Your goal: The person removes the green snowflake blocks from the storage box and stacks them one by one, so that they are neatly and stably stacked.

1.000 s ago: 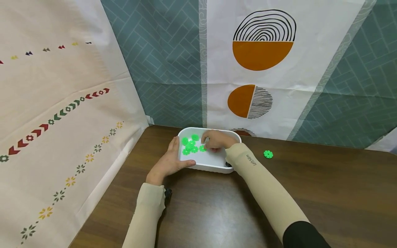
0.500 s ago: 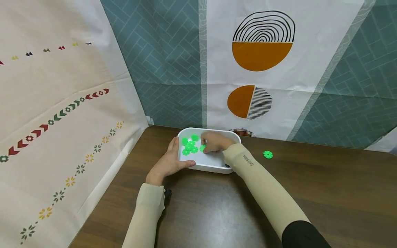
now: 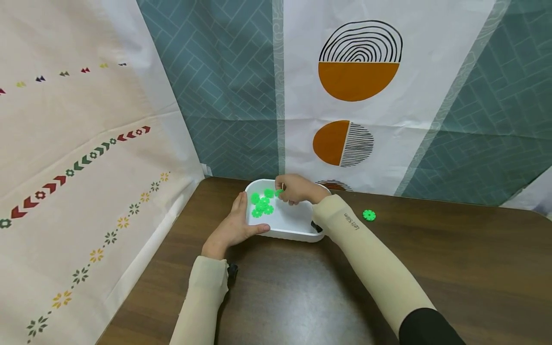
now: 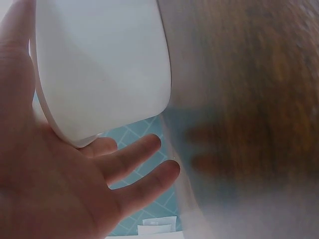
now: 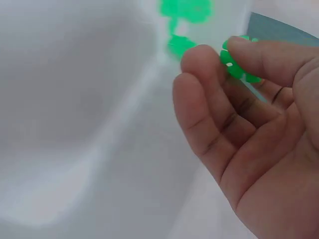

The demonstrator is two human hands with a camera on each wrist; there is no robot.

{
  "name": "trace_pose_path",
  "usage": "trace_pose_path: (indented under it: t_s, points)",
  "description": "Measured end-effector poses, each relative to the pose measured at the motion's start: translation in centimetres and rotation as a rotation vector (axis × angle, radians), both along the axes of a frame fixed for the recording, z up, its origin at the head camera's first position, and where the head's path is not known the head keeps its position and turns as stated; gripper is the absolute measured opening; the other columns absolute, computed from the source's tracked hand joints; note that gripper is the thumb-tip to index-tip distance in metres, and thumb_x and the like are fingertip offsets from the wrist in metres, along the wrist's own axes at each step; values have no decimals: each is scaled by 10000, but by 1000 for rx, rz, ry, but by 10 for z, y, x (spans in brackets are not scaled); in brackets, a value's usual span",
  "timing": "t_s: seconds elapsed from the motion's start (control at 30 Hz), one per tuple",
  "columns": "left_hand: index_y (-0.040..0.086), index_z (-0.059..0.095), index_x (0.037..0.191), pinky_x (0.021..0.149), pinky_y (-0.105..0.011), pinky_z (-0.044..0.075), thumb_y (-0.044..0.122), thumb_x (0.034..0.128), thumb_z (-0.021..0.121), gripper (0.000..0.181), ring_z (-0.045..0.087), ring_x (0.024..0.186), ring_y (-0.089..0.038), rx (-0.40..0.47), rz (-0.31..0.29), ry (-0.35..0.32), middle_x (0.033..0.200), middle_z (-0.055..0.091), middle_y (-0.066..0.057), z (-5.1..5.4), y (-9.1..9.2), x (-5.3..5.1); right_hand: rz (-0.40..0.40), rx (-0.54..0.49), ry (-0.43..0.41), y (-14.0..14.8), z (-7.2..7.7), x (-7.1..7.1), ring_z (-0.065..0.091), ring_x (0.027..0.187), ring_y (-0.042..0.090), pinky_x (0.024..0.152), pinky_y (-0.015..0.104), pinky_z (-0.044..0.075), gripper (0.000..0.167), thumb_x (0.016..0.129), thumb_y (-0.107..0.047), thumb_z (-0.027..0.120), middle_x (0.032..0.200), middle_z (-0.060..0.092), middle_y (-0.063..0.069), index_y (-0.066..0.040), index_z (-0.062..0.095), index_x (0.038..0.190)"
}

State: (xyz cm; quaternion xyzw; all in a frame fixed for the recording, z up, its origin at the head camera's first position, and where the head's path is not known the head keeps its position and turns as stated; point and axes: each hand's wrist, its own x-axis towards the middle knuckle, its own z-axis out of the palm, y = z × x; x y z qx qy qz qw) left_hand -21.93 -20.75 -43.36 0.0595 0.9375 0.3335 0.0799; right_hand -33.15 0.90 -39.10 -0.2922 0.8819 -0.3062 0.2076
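Green notched disc [image 5: 235, 72] pinched in right hand [image 3: 298, 188], above far side of white tray [image 3: 293, 235]; left hand [image 3: 233, 227] spread against tray's left end, probably steadying it against sliding.

Soft light laid a pale glare on the dark brown wooden bench [image 3: 297, 292], blurred in the left wrist view; farther green notched discs [image 5: 194, 10] sat out of focus in the right.

Tray [image 3: 286, 235] on table [image 3: 276, 292], discs [image 3: 262, 206] in its left half, lone disc [image 3: 369, 215] to its right, cloth [image 3: 297, 153] behind
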Motion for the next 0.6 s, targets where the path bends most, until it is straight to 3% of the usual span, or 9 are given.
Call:
trace_pose_path:
  t_s: [0.3,0.47,0.6]
  points:
    - [41,-83,1606,1148,-506,284,615,785,793,1331,207,1483,-371,-2,17,-23,1675,-65,-142,0,1,-2,-91,-193,21,33,34,10,604,625,272,633,349,548,154,994,-88,651,833,649,195,-83,592,1136]
    - [50,-93,1606,1144,-508,291,628,783,787,1336,210,1481,-370,-3,21,-14,1674,-67,-144,-1,0,-1,-164,-296,10,55,41,16,558,578,272,609,359,537,249,990,-75,654,843,624,276,-65,523,1202]
    - [45,-100,1603,1145,-511,287,624,795,780,1328,201,1483,-377,-7,12,1,1671,-65,-162,-2,-1,-1,-208,-374,7,73,41,21,517,537,248,562,343,513,253,986,-62,660,796,602,267,-47,508,1188]
